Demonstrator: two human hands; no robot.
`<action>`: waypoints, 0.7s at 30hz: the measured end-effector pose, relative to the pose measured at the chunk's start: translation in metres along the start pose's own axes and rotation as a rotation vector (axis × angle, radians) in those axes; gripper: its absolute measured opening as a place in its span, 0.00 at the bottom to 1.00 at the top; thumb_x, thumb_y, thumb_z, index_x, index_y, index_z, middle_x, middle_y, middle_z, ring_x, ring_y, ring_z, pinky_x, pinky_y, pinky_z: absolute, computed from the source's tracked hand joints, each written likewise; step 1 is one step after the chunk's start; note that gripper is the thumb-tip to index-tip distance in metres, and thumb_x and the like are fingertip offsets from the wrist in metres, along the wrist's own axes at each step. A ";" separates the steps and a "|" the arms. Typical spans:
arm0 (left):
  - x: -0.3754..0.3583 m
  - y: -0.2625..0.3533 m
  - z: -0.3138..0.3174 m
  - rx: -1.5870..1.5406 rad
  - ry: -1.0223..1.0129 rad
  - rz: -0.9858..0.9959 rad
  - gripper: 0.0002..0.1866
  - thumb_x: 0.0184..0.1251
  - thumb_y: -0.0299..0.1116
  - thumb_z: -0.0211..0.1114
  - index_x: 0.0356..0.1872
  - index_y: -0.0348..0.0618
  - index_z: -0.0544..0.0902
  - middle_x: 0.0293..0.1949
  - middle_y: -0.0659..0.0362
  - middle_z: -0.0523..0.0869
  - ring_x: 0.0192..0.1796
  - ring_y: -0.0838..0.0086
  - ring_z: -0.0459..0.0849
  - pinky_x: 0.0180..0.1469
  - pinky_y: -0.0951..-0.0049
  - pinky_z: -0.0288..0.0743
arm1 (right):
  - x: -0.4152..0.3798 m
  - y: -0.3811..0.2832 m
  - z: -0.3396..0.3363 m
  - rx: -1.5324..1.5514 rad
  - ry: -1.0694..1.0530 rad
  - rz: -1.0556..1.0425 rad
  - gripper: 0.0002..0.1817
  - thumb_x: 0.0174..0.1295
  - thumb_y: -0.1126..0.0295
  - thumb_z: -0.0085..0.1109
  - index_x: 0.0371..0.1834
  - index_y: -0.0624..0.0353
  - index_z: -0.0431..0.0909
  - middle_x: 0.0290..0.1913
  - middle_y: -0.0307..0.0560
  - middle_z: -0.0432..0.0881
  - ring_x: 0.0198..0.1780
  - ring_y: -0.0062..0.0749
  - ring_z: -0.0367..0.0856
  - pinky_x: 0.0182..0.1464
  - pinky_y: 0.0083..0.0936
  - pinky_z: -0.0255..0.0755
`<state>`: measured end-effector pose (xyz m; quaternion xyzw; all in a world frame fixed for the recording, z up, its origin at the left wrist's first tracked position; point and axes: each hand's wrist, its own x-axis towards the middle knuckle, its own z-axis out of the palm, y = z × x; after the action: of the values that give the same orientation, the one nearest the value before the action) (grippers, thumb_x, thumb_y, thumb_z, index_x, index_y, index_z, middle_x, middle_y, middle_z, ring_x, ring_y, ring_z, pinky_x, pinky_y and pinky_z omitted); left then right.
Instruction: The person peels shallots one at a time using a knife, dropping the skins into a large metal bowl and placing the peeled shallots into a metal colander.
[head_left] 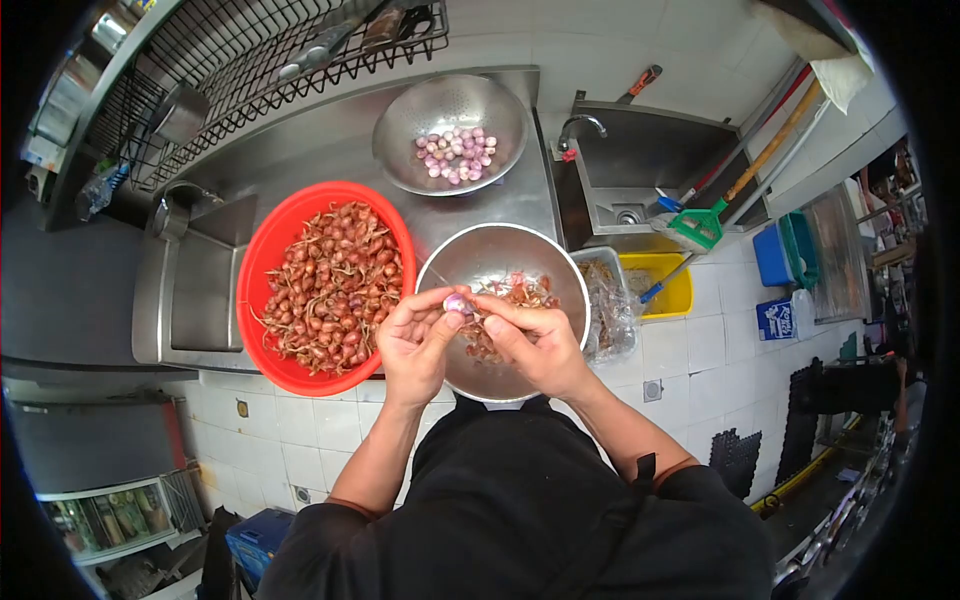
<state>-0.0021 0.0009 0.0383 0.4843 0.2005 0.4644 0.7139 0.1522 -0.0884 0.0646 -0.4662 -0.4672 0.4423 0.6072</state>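
Note:
Between my two hands is a shallot (459,303), its pale purple flesh partly bare. My left hand (415,345) holds it between thumb and fingertips. Thumb and forefinger of my right hand (535,345) are pinched at the shallot's right side, where a bit of brown skin shows. Both hands are over a steel bowl (450,258) with loose papery skins (530,290) inside. Left of it, a red basin (262,225) is heaped with unpeeled shallots (335,290). Behind stands a steel colander (400,125) holding peeled shallots (455,155).
A clear plastic tub (610,335) and a yellow container (676,290) sit right of the bowl. Sinks flank the steel counter, one at left (200,300) and one at right (655,160). A wire rack (270,60) hangs above. A green-headed broom (700,225) leans at right.

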 end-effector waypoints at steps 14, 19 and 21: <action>0.123 -0.002 -0.062 0.246 -0.011 0.058 0.15 0.68 0.27 0.68 0.53 0.33 0.79 0.48 0.52 0.87 0.47 0.72 0.87 0.51 0.72 0.81 | -0.007 0.081 0.020 -0.002 0.406 0.562 0.15 0.77 0.61 0.48 0.48 0.61 0.80 0.18 0.36 0.72 0.14 0.14 0.62 0.14 0.15 0.55; 0.185 -0.020 -0.099 0.932 -0.026 0.135 0.36 0.62 0.38 0.73 0.68 0.35 0.68 0.63 0.42 0.76 0.65 0.63 0.76 0.60 0.65 0.75 | -0.012 0.111 0.028 -0.786 0.453 0.238 0.25 0.77 0.56 0.44 0.31 0.66 0.79 0.20 0.45 0.77 0.21 0.28 0.74 0.25 0.30 0.67; 0.150 -0.004 -0.106 0.710 -0.080 0.060 0.30 0.61 0.37 0.72 0.62 0.35 0.74 0.57 0.44 0.82 0.57 0.61 0.83 0.59 0.65 0.76 | -0.013 0.110 0.031 -0.745 0.494 0.340 0.27 0.76 0.55 0.44 0.28 0.69 0.78 0.21 0.49 0.78 0.25 0.32 0.77 0.31 0.34 0.68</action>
<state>-0.0046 0.1823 0.0115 0.7255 0.3069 0.3673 0.4945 0.1082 -0.0768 -0.0407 -0.8132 -0.3526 0.2139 0.4106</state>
